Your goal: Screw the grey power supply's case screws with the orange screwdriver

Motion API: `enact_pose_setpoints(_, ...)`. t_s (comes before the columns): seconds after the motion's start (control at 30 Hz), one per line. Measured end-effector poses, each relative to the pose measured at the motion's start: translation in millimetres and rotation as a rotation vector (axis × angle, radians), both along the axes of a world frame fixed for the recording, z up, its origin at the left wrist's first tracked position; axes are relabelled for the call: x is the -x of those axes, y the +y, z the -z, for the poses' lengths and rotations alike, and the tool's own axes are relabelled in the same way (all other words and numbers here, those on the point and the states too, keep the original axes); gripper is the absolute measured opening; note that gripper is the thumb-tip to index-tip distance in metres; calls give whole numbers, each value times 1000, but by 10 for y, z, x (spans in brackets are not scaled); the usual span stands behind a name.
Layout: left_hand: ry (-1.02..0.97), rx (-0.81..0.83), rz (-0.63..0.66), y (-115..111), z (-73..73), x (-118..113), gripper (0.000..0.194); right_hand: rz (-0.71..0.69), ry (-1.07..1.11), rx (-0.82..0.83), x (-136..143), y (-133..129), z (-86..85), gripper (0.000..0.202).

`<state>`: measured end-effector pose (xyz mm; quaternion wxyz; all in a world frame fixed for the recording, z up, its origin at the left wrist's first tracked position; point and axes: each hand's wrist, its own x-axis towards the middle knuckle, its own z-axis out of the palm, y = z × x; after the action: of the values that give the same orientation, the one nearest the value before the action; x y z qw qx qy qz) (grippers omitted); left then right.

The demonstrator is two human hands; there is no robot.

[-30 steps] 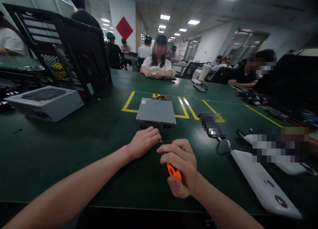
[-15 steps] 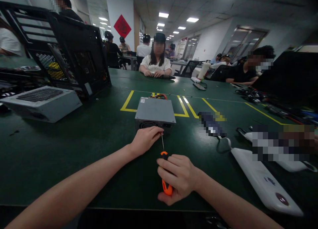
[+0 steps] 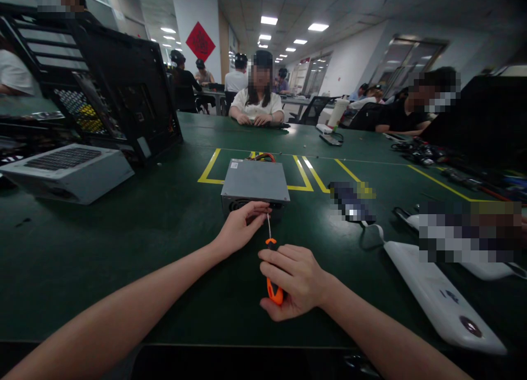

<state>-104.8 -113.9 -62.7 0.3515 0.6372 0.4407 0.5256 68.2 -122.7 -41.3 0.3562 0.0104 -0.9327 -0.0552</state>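
Observation:
A grey metal box [image 3: 256,181] with a round fan grille in its near side and coloured wires behind it sits on the green table [image 3: 173,292]. My right hand [image 3: 290,281] is wrapped round the orange and black handle of a screwdriver [image 3: 275,293], whose thin shaft points away from me toward the box's near side. Beside the screwdriver's tip, the fingers of my left hand [image 3: 242,227] are pinched together at the box's near face. Whatever is between those fingertips is too small to make out.
At the left stand a black computer case [image 3: 127,94] and a second grey box [image 3: 69,171]. White power banks [image 3: 444,297] and a cable lie at the right. A person [image 3: 258,102] sits across the table.
Both my hands and the screwdriver have moved slightly forward, and the screwdriver's tip is now closer to the box's near side. My left fingers have shifted up along its near face.

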Motion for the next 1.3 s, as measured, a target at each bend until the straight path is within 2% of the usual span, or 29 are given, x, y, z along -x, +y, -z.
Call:
enact_pose_setpoints(0.2, -40, 30, 13, -21, 8, 1, 25, 6, 9, 30, -6, 31, 20, 30)
enact_pose_setpoints(0.43, -81, 74, -92, -42, -25, 6, 12, 29, 1, 36, -26, 30, 18, 29)
enact_pose_setpoints(0.77, 36, 65, -125, -63, -14, 21, 14, 125, 175, 29, -69, -36, -7, 22)
enact_pose_setpoints(0.87, 93, 29, -153, -63, -4, 34, 14, 161, 161, 27, -76, -29, -23, 17)
enact_pose_setpoints(1.03, 257, -109, -230, -75, -16, 62, 15, 197, 198, 11, -100, -44, -13, 20)
enact_pose_setpoints(1.2, 522, -481, -310, -105, -70, 110, 16, 232, 234, -6, -93, -73, -27, 13)
enact_pose_setpoints(1.3, 663, -644, -374, -105, -86, 144, 17, 226, 283, -19, -84, -68, -25, 18)
